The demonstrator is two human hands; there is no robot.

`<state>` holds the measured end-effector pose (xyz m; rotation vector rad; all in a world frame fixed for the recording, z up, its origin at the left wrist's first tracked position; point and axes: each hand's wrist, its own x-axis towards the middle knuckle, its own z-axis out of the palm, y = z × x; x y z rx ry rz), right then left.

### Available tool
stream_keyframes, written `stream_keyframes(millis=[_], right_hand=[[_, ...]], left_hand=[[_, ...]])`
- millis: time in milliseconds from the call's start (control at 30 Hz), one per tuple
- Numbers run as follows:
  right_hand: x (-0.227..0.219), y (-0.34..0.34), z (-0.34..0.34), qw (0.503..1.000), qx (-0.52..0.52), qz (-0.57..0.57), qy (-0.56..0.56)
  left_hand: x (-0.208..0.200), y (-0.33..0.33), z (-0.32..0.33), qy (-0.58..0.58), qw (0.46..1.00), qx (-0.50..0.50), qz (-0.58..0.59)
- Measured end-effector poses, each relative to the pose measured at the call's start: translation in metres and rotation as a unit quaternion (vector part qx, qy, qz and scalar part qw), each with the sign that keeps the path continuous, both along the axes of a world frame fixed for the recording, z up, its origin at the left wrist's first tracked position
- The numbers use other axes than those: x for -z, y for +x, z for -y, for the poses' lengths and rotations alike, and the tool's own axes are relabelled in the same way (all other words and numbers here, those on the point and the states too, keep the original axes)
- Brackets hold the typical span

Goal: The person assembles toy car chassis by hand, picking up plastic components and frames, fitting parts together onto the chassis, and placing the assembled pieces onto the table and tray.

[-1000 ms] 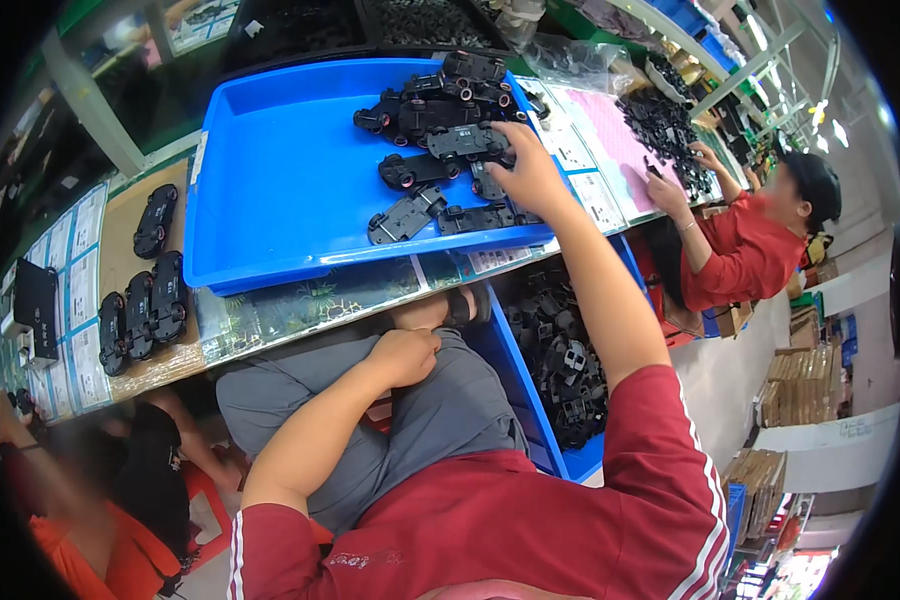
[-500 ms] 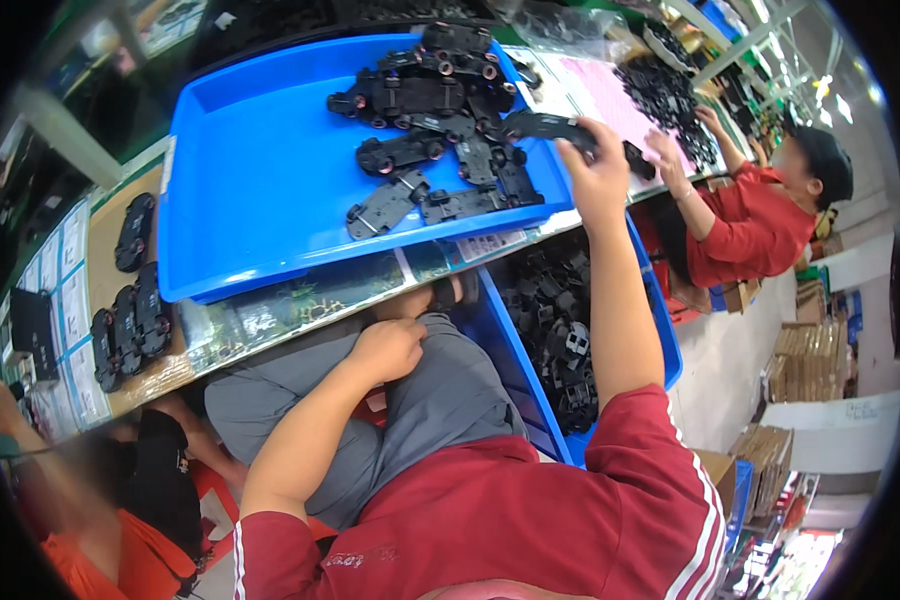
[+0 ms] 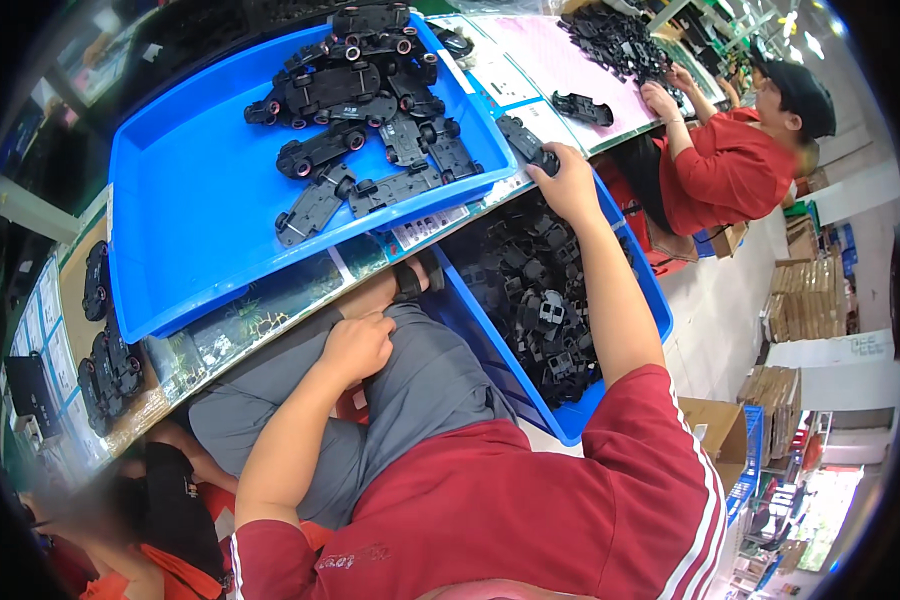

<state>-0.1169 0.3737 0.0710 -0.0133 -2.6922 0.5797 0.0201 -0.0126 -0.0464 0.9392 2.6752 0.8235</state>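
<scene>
My right hand [image 3: 567,186] grips one end of a black toy car chassis [image 3: 523,140] just outside the right wall of a large blue tray [image 3: 185,205]. The chassis lies at the table edge; whether it rests on the surface I cannot tell. Inside the tray, several similar black toy car chassis [image 3: 332,90] with small wheels are heaped toward the right side, some upside down. On my grey-trousered thigh lies my left hand [image 3: 360,346], its fingers curled and nothing visible in them.
Below the table edge stands a blue bin [image 3: 513,372] of black plastic parts. More chassis [image 3: 110,375] sit left of the tray. A co-worker in red [image 3: 735,165] handles a pile of black parts [image 3: 615,45]; a single car chassis [image 3: 583,108] lies between us. Another person sits at lower left.
My right hand has brought the chassis down and nearer to me, beside the tray. My view has shifted to the right. The left hand stays on my thigh.
</scene>
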Motion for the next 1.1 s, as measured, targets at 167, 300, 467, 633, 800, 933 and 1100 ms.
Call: stream_keyframes(millis=[167,300,467,633,800,933,1100], right_hand=[[-0.006,-0.014,-0.017,1.0,-0.019,-0.017,0.008],[-0.002,-0.028,-0.041,0.995,0.058,-0.018,-0.084],[-0.026,-0.062,-0.129,0.99,-0.016,-0.132,0.054],[-0.048,-0.099,-0.173,0.993,-0.047,-0.058,0.093],[-0.047,-0.115,-0.181,0.987,-0.109,0.046,0.107],[-0.043,-0.119,-0.188,0.982,-0.124,0.102,0.103],[-0.035,-0.122,-0.197,0.984,-0.093,0.128,0.088]], left_hand=[[-0.005,0.002,-0.001,-0.012,1.0,-0.006,0.001],[-0.003,0.0,0.002,-0.024,0.999,-0.03,-0.003],[-0.005,-0.005,-0.008,-0.012,0.999,-0.031,0.0],[-0.002,-0.006,-0.014,-0.044,0.999,-0.02,-0.022],[-0.007,-0.008,-0.014,-0.068,0.997,-0.036,0.012],[-0.008,-0.008,-0.014,-0.068,0.996,-0.049,0.013],[-0.007,-0.012,-0.015,-0.066,0.997,-0.047,0.015]])
